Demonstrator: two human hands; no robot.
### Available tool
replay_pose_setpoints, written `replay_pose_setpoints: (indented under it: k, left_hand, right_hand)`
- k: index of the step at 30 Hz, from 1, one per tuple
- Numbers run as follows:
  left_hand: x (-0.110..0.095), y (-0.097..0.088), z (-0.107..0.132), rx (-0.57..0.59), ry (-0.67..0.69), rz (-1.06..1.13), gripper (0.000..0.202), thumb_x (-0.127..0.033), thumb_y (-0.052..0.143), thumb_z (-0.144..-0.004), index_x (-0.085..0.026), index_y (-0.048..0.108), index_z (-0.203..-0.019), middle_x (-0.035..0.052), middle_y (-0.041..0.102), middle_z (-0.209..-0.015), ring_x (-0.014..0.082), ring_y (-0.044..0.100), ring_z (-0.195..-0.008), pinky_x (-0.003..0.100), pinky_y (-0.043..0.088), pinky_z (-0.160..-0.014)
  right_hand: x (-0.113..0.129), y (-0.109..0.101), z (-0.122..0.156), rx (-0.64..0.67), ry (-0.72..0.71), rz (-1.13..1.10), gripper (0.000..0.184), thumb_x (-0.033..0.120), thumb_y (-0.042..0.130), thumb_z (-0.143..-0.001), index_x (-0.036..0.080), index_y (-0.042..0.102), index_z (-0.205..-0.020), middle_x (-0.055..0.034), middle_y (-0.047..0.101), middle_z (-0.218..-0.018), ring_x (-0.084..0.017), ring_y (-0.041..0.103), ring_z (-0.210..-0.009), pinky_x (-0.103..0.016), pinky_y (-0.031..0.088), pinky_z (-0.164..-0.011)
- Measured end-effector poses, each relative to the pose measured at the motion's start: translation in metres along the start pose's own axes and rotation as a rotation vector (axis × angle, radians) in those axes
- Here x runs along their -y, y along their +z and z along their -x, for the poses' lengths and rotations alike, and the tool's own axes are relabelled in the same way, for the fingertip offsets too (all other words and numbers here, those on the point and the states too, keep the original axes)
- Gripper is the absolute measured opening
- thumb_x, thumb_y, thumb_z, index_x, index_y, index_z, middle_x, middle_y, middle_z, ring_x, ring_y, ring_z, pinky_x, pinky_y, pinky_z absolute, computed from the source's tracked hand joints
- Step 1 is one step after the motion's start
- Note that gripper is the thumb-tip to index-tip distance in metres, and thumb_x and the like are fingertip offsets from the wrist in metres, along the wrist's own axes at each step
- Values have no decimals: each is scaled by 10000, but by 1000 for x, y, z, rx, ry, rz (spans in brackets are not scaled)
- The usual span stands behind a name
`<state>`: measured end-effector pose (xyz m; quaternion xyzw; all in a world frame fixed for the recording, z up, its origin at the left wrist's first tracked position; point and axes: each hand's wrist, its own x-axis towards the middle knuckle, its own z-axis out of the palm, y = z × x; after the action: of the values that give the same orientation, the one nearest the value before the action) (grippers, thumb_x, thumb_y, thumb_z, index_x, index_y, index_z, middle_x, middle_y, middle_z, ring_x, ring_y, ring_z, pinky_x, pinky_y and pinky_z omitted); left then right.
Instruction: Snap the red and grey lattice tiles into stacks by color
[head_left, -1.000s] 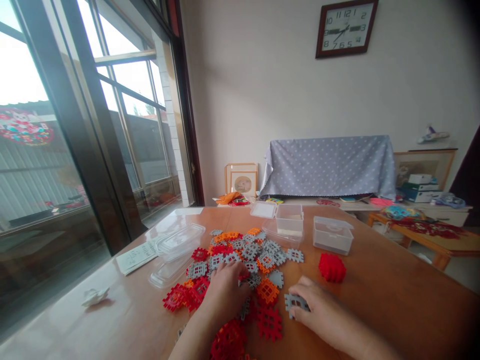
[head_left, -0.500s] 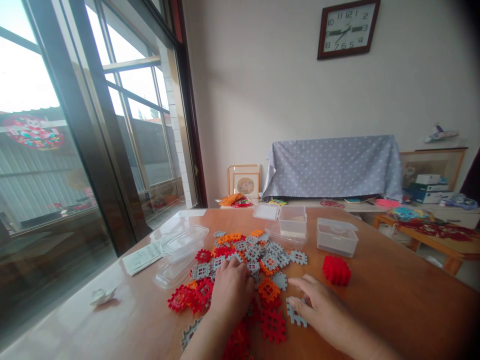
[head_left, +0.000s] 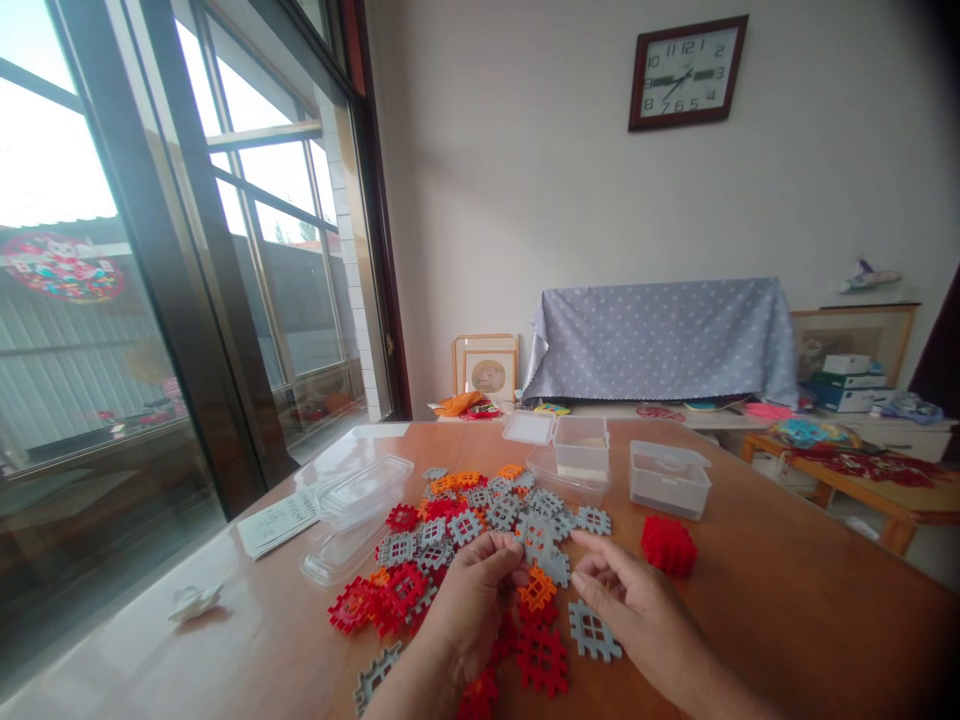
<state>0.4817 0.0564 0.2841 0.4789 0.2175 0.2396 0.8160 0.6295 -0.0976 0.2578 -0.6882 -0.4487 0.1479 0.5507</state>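
My left hand point(head_left: 484, 580) is closed, thumb and fingers pinching the edge of a grey interlocking plastic piece point(head_left: 535, 538) with square-toothed edges. It is over the middle of a pile of red, orange and grey pieces. To the right, my right hand point(head_left: 626, 590) is open, thumb and fingers apart, with nothing in it. Under its thumb side lies a grey window-shaped piece point(head_left: 594, 630) on the table. An orange piece point(head_left: 537, 590) and a red piece point(head_left: 541, 655) lie between the hands. The left palm hides part of the pile.
A stack of red pieces point(head_left: 669, 545) stands right of my right hand. Behind it are a clear plastic box point(head_left: 670, 482) and another open box point(head_left: 582, 448). Clear lids point(head_left: 365, 485), a written card pad point(head_left: 277, 522) and crumpled paper point(head_left: 195, 602) lie on the table's left side.
My left hand has come out of the pile, drawn slightly toward me and right, with a grey piece lifted in its fingers. My right hand has moved slightly closer to it.
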Motion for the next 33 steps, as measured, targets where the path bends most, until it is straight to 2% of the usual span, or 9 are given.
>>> replay_pose_setpoints:
  k: [4, 9, 13, 15, 19, 23, 28, 30, 33]
  left_hand:
    - [4, 8, 3, 48, -52, -6, 347, -343, 854, -691, -179, 593, -852, 20, 677, -793, 104, 598, -681, 197, 407, -608]
    - [3, 15, 13, 189, -88, -131, 292, -253, 830, -681, -176, 607, -853, 8, 680, -802, 113, 609, -709, 216, 417, -658]
    - [5, 18, 16, 207, -69, -187, 298, -352, 806, -731, -178, 612, -876, 3, 670, -781, 111, 596, -676, 219, 382, -628]
    - [8, 18, 14, 174, -74, -207, 334, -415, 797, -739, -170, 613, -874, 10, 668, -752, 111, 583, -630, 224, 372, -602]
    - [15, 17, 7, 120, -85, -178, 391, -437, 828, -703, -163, 610, -877, 16, 667, -742, 125, 600, -645, 232, 411, -616]
    - [18, 17, 8, 144, -104, -154, 421, -489, 833, -725, -148, 625, -858, 24, 660, -761, 119, 588, -672, 242, 451, -663]
    - [16, 19, 13, 228, -102, -194, 427, -530, 792, -791, -128, 667, -865, 47, 670, -803, 133, 601, -742, 270, 480, -756]
    - [14, 19, 14, 252, -107, -242, 456, -565, 764, -815, -118, 685, -869, 64, 682, -827, 146, 613, -778, 281, 479, -788]
    - [8, 17, 13, 285, -76, -316, 492, -597, 718, -850, -119, 709, -966, 68, 688, -884, 161, 619, -847, 277, 461, -813]
  right_hand:
    - [9, -1, 2, 41, 106, -207, 584, 566, 565, -961, 232, 534, -1439, -54, 699, -1036, -240, 657, -972, -343, 521, -832]
    - [14, -7, 0, 31, 218, -305, 522, 549, 627, -911, 214, 670, -1309, -48, 726, -970, -224, 645, -872, -335, 506, -778]
    - [13, -10, -2, 40, 222, -276, 511, 532, 641, -889, 198, 695, -1272, -37, 718, -903, -210, 627, -814, -328, 502, -756]
    - [12, -8, -1, 20, 170, -208, 507, 529, 620, -902, 201, 682, -1283, -56, 719, -979, -232, 647, -890, -351, 521, -804]
    - [11, -3, 3, -44, -65, 79, 494, 443, 670, -895, 262, 628, -1352, -86, 649, -1270, -274, 608, -1154, -411, 509, -976]
    - [12, -2, 5, -39, -215, 313, 526, 376, 746, -855, 284, 624, -1358, -86, 610, -1349, -288, 569, -1256, -442, 467, -1086]
    - [12, -5, 3, -22, -206, 373, 496, 362, 749, -855, 254, 641, -1327, -98, 650, -1302, -285, 616, -1198, -423, 508, -1038]
    - [11, -9, 2, -2, -201, 392, 499, 312, 738, -850, 246, 639, -1334, -93, 662, -1306, -274, 621, -1201, -413, 502, -1048]
    - [8, -18, 1, 43, -169, 415, 535, 223, 720, -820, 259, 632, -1347, -75, 665, -1323, -257, 610, -1232, -401, 473, -1079]
